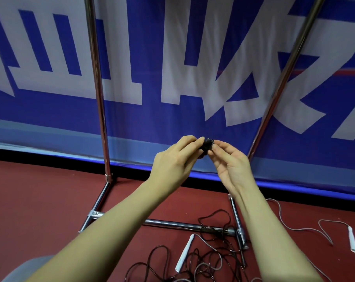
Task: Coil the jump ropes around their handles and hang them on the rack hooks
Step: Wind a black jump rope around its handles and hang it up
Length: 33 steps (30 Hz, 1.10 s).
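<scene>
Both hands meet at centre frame: left hand (175,157) and right hand (229,159) each keep a pinching grip on a small dark object (208,143), likely a handle. The light, limp black rope (211,247) sprawls on the floor at five o'clock and tangles easily; take it by the handle.
</scene>
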Available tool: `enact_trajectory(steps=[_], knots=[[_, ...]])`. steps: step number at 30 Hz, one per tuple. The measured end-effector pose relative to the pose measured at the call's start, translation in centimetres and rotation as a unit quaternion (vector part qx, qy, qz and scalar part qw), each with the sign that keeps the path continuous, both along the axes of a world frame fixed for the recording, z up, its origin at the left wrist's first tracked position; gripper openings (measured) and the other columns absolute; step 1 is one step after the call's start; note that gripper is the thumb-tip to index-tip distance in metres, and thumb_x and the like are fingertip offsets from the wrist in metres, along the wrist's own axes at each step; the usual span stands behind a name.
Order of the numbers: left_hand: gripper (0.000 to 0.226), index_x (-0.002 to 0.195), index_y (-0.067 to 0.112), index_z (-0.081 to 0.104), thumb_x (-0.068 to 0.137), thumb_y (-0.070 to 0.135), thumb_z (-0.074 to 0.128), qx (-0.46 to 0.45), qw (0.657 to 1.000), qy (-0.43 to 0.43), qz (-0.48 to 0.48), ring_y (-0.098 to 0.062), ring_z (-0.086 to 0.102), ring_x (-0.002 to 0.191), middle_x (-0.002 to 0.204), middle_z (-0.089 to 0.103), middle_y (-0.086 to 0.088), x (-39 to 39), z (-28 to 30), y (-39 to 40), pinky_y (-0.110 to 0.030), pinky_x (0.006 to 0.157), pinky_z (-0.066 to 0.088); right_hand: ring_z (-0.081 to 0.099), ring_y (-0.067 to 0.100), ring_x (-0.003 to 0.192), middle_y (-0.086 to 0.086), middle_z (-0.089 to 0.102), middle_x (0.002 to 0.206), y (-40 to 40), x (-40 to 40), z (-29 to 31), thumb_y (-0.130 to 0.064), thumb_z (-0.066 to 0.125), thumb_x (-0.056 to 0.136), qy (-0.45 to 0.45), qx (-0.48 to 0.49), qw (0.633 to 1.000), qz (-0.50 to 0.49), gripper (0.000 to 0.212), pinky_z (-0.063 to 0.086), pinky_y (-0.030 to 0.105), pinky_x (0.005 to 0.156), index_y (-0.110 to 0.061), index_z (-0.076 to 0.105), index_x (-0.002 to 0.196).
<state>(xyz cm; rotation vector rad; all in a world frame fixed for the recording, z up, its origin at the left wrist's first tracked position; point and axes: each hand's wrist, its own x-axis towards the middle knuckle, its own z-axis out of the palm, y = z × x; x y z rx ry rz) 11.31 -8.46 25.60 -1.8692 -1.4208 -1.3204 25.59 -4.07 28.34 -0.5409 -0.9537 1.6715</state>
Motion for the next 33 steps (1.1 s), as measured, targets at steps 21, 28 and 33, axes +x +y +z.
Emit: enact_trajectory(steps=[21, 28, 33], knots=[[0.050, 0.120, 0.031, 0.053, 0.072, 0.025, 0.069, -0.030, 0.994, 0.081, 0.059, -0.024, 0.062, 0.060, 0.105, 0.065, -0.015, 0.1, -0.6, 0.8, -0.021, 0.042, 0.035, 0.070, 0.019, 0.074, 0.014, 0.067, 0.080, 0.5, -0.5, -0.1, 0.009, 0.061, 0.085, -0.063, -0.103, 0.991, -0.057, 0.015, 0.058, 0.022, 0.070, 0.009, 0.060, 0.100], [0.040, 0.121, 0.032, 0.065, 0.084, 0.033, 0.050, -0.019, 0.989, 0.120, 0.089, -0.026, 0.053, 0.053, 0.082, 0.062, -0.010, -0.6, -1.0, 1.7, -0.026, 0.050, 0.032, 0.068, 0.025, 0.085, 0.019, 0.064, 0.088, 0.8, -0.5, -0.2, 0.012, 0.060, 0.085, -0.057, -0.114, 0.990, -0.063, 0.011, 0.056, 0.030, 0.085, 0.012, 0.059, 0.096], [0.039, 0.125, 0.034, 0.059, 0.088, 0.034, 0.049, -0.023, 0.985, 0.131, 0.112, -0.023, 0.055, 0.055, 0.086, 0.059, -0.009, -0.8, -1.2, 1.1, -0.022, 0.044, 0.024, 0.070, 0.020, 0.087, 0.020, 0.068, 0.097, 0.6, -0.5, -0.5, 0.006, 0.057, 0.089, -0.042, -0.103, 0.994, 0.004, 0.013, 0.058, 0.024, 0.078, 0.012, 0.064, 0.098]])
